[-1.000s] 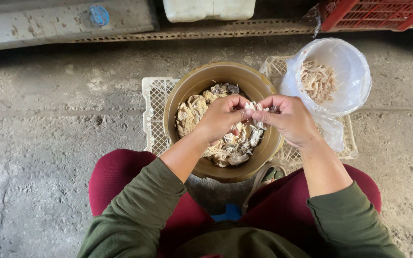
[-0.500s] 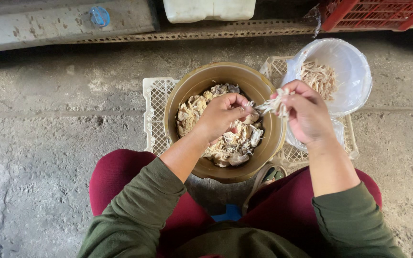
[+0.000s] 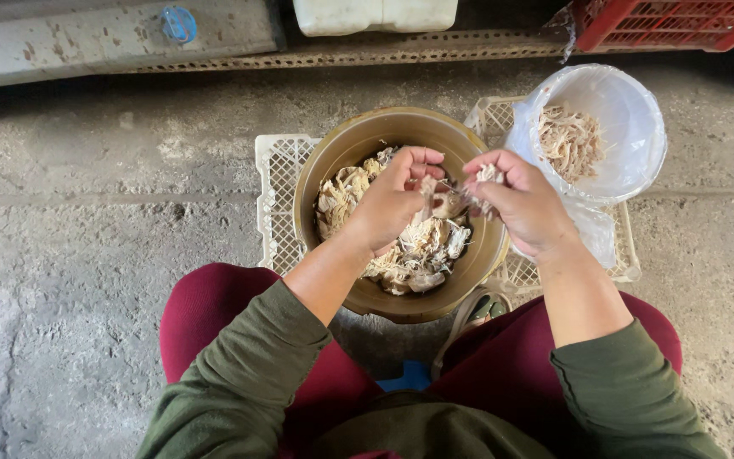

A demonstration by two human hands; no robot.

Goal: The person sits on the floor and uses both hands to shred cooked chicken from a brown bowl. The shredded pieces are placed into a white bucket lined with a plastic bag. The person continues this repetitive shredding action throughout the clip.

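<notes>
I see a concrete floor (image 3: 87, 280) carrying a white crate (image 3: 275, 200); a brass bowl (image 3: 320, 170) sits on it, a lined bucket (image 3: 639, 127) at its far right corner. Both hands work over the bowl. The left hand (image 3: 392, 204) is closed around a piece (image 3: 431, 194) of pale meat; the right hand (image 3: 524, 204) pinches shreds (image 3: 488, 175) off it. Risk, in my judgement: shreds carried across the gap between bowl and bucket could drop through the crate onto the floor. The bucket sits near the crate's edge and could tip if knocked.
</notes>
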